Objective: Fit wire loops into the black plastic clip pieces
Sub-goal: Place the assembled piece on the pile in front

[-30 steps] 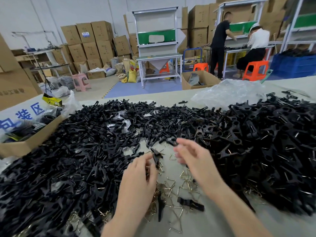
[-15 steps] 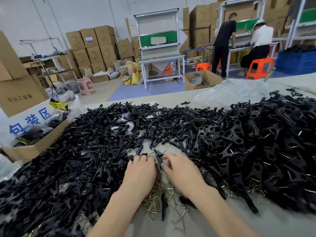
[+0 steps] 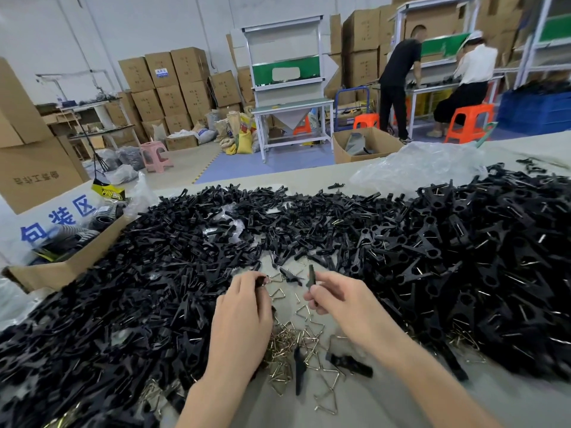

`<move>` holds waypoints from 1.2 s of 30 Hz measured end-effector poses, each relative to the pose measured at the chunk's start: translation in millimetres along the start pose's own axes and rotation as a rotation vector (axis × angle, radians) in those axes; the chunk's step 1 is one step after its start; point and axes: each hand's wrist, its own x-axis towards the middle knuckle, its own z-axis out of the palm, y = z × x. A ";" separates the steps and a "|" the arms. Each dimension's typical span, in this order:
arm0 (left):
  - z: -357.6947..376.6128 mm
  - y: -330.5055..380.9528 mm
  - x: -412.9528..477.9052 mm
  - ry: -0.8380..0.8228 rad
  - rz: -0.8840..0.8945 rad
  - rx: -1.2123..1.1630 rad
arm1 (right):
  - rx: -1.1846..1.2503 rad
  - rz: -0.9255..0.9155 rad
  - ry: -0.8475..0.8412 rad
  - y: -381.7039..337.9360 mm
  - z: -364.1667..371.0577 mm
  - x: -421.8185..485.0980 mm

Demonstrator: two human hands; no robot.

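Since the loop had to slip into the clip, the left hand [image 3: 244,307] pinched a small black bit [image 3: 261,281], maybe with a wire loop, and the right hand [image 3: 338,301] pinched a black clip piece [image 3: 310,278] close beside it, just over the loose wire loops [image 3: 304,338] on the counter [image 3: 370,409].

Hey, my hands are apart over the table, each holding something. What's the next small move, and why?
Probably bring the hands together and press the loop into the clip. The right hand pinches a black clip piece upright; the left hand pinches a small dark part with what looks like a wire loop at its fingertips. A gap separates them.
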 end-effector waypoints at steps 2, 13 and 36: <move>3.6 5.7 2.0 0.022 0.000 0.018 | 0.252 0.043 -0.002 1.2 -6.5 -11.2; 12.7 9.3 -13.6 -0.110 -0.058 -0.170 | 0.519 0.135 0.091 8.7 -15.6 -14.8; 3.1 23.1 -16.0 -0.383 -0.030 -0.568 | 0.555 0.169 0.031 6.5 -16.8 -14.9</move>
